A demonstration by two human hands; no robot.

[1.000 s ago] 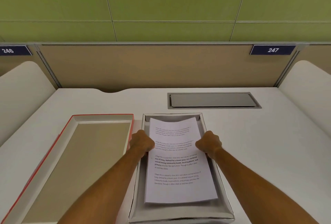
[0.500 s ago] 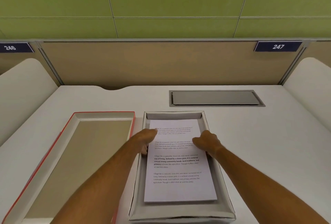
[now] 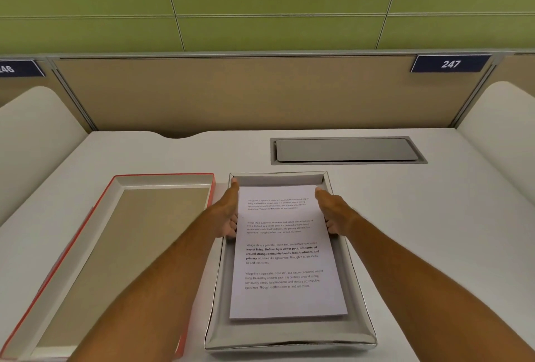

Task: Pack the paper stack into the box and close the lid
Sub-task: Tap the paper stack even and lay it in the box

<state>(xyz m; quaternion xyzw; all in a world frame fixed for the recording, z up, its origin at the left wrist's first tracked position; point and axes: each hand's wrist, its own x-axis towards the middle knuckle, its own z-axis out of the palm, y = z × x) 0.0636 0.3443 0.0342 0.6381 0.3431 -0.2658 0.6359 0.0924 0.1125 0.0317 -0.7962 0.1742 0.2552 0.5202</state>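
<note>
While the paper stack (image 3: pixel 286 254) lies flat inside the box (image 3: pixel 359 298), left hand (image 3: pixel 228 214) and right hand (image 3: pixel 333 211) flank it, fingers extended, unclenched; lid (image 3: pixel 115 245) sits alongside.

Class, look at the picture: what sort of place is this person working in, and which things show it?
Probably an office or study-hall desk cubicle. The divider panel carries a numbered seat plate, 247, and the white desk has a built-in cable hatch.
</note>
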